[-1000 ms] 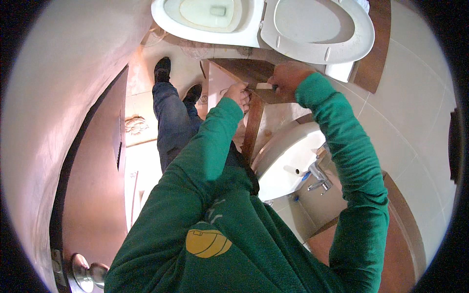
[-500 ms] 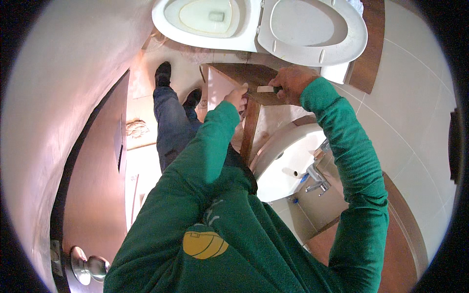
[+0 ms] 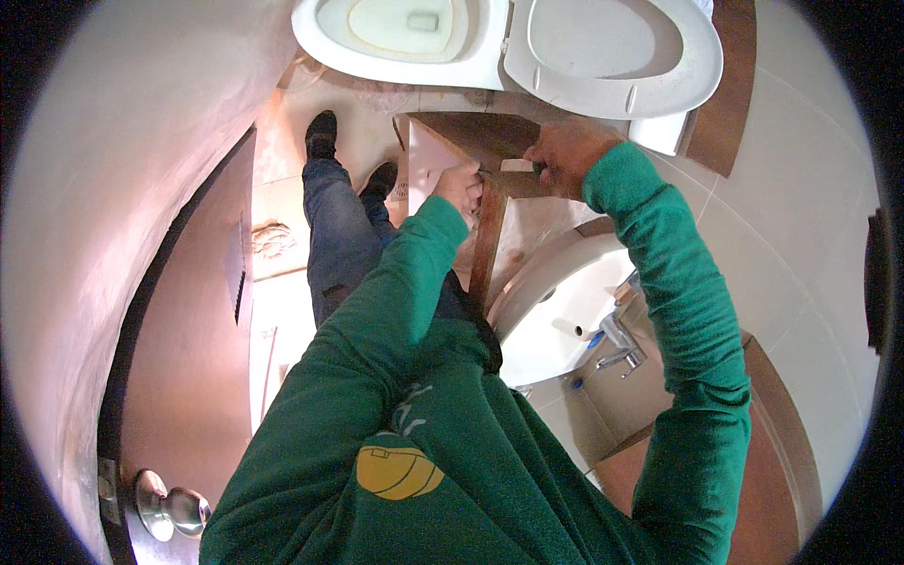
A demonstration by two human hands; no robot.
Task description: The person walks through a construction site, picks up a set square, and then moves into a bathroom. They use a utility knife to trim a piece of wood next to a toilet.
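Note:
My right hand [image 3: 571,155] is closed round a small tool [image 3: 518,165] with a dark handle and a flat pale end; its exact kind does not show. The pale end points left, over the top edge of a brown wooden cabinet [image 3: 490,231] beside the washbasin. At that cabinet's upper left corner my left hand [image 3: 460,186] has curled fingers against the wooden edge; they seem to grip it, though the fingertips are partly hidden. A pale inner panel [image 3: 426,162] stands just left of my left hand.
A white toilet [image 3: 400,47] with its lid [image 3: 607,47] raised stands beyond my hands. The white washbasin [image 3: 556,320] with a chrome tap [image 3: 617,344] lies nearer, on the right. At left is a brown door [image 3: 184,358] with a metal knob [image 3: 174,508]. My shoes [image 3: 321,137] are on the tiled floor.
The view has shifted slightly, so the surroundings sit a little to the right. Less of the tool's pale end shows now beside the right hand. Both hands stay at the cabinet's top edge.

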